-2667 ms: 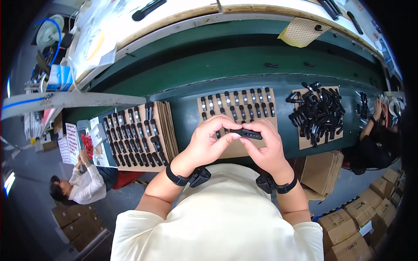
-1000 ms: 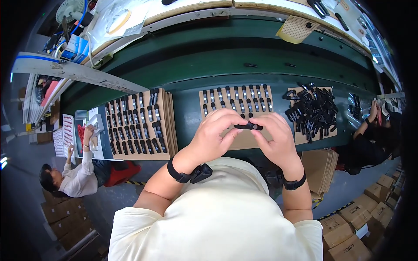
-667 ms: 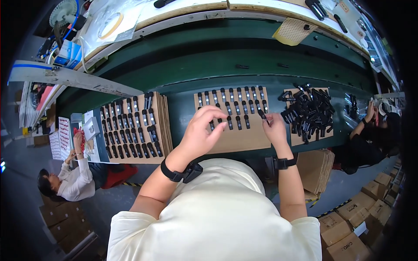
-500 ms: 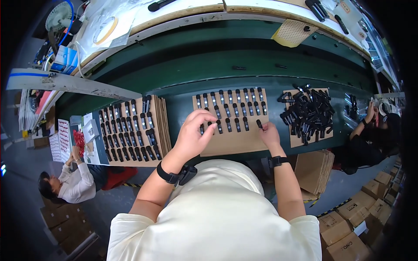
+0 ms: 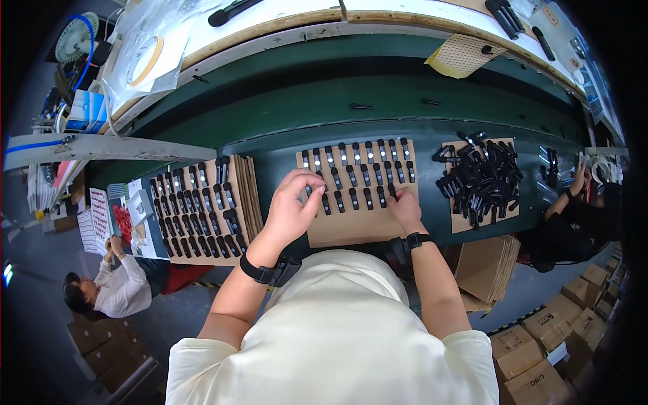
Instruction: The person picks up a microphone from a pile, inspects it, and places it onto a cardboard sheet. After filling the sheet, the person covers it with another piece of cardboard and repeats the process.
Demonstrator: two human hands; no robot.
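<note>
At a long green table (image 5: 432, 217) with a smooth, dull sheen, a person in a pale short-sleeved shirt works on a flat brown cardboard sheet (image 5: 351, 233); a white shelf (image 5: 283, 19) with a worn wooden edge spans the far side; a scuffed pale beam (image 5: 115, 154) crosses at left; brown cartons (image 5: 543, 383) crowd the grey floor at near right. The right hand (image 5: 405, 209) pinches a small black gadget (image 5: 392, 191) between thumb and fingertip, at the right end of the sheet's nearest row; the left hand (image 5: 293, 210) hovers by the sheet's left edge, fingers loosely curled and thumb apart, grasping nothing visible. The gadgets are slim and rounded, with dark heads and paler patches on their bodies; more stand in rows on a layered cardboard stack (image 5: 251, 196) at left; a tangled black heap (image 5: 482, 179) covers another sheet at right; a yellow-edged, dotted panel (image 5: 462, 57) hangs from the shelf; one co-worker (image 5: 125, 289) in white sits at far left, another (image 5: 582, 229) in black at far right.
</note>
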